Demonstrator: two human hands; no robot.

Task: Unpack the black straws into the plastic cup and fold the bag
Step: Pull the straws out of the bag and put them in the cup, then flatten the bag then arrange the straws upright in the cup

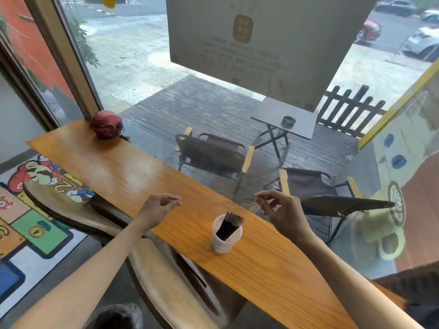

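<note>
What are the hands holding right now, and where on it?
A clear bag, barely visible. The right hand pinches its right end; the left hand has pinched fingers, but whether it holds the other end cannot be told.

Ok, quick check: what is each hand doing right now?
Left hand: fingertips pinched together; whether they hold the clear bag cannot be told.
Right hand: pinching the edge of the clear bag above the counter.
</note>
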